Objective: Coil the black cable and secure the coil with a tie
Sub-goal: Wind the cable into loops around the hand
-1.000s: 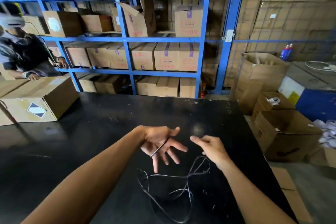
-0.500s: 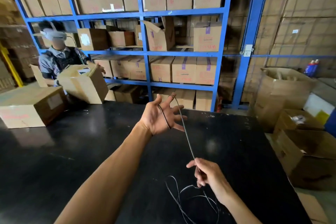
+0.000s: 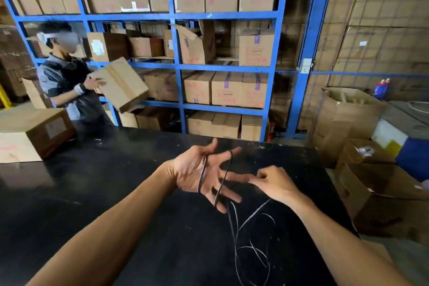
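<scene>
Filling the backdrop, one blue steel rack (image 3: 178, 65) carries rows of matte brown cardboard cartons, too many to count. Below it spreads one glossy black bench (image 3: 92, 193), scuffed with pale specks. At ten o'clock a second person (image 3: 67, 81) holds one taped carton (image 3: 120, 83). Two bare hands meet at centre. The left hand (image 3: 199, 172) is spread wide, palm up, with one thin black cable (image 3: 234, 223) looped twice across its fingers. The right hand (image 3: 274, 183), at three o'clock of it, has fingertips drawn together; whether they grip the cable I cannot tell. Loose cable lies tangled on the bench at six o'clock of both hands.
</scene>
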A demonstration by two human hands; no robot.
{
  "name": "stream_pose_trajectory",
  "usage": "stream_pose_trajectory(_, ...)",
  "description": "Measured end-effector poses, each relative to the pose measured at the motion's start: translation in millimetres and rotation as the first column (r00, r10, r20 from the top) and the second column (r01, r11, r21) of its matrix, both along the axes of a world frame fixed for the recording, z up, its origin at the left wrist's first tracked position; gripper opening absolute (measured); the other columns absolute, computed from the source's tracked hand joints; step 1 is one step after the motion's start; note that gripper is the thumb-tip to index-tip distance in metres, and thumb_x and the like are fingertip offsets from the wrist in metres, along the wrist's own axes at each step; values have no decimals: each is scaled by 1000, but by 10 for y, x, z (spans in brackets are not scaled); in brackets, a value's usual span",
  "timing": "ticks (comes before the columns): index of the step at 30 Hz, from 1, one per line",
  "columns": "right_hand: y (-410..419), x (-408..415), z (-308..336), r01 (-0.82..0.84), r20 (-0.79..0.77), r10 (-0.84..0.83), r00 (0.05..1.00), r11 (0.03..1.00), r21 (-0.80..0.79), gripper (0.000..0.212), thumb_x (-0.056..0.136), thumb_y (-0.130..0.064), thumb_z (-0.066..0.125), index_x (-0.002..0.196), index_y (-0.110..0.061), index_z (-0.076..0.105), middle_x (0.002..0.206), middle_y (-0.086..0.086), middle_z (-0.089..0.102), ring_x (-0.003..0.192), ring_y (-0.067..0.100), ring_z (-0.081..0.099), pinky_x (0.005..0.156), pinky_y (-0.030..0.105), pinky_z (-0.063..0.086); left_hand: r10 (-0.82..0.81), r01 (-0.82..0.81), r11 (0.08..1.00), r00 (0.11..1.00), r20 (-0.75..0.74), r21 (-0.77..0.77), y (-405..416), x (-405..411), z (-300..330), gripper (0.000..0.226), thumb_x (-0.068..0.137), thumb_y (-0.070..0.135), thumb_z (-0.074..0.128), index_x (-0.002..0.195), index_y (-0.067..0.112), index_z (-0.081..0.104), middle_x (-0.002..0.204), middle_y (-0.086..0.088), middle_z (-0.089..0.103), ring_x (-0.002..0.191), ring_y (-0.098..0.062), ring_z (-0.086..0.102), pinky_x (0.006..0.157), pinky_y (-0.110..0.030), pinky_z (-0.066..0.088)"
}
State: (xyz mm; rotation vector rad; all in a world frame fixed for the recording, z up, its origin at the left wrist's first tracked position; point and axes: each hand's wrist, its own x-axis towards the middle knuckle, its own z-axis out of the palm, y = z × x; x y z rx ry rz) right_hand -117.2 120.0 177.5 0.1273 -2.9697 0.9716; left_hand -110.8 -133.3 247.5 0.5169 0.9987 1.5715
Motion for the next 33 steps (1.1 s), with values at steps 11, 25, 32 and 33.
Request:
stream_pose_trajectory(11, -3, 35, 508, -156, -177, 135, 975, 982, -107, 33, 99, -43, 59, 74, -26, 73, 63, -6, 63, 62, 6, 60, 61, 27, 46, 431, -474, 776, 880, -199, -415, 48, -132, -461, 70, 87, 78, 17, 123, 42, 64, 114, 0, 40, 100, -21, 41, 91, -53, 33)
stream_pose_trajectory(25, -330, 534, -576, -65, 215, 292, 932, 717, -694, 30, 104, -37, 54, 101, -26, 82, 63, 2, 48, 45, 12, 35, 46, 27, 31, 503, -522, 768, 850, 156, 371, 8, -310, 110, 62, 96, 67, 19, 152, 40, 26, 162, -23, 7, 139, -63, 13, 103, -83, -2)
stream_pose_trajectory(32, -110, 79, -54, -22, 123, 53, 991, 970, -241, 43, 85, -53, 73, 68, -14, 75, 47, 0, 58, 48, 7, 51, 54, 28, 36, 42, -43, 986, 999, 7, 163, 82, 85, 45, 67, 94, 71, 10, 153, 43, 18, 165, -14, 4, 142, -59, -3, 105, -78, -4)
stream_pose_trajectory(33, -57, 1, 91, -48, 118, 77, 990, 973, -226, 36, 82, -50, 77, 69, -16, 76, 51, 1, 62, 52, 11, 53, 56, 29, 37, -17, 18, 997, 1000, -16, 70, 109, 135, -20, 68, 92, 73, 9, 153, 43, 19, 165, -13, 6, 142, -59, 0, 106, -78, 0)
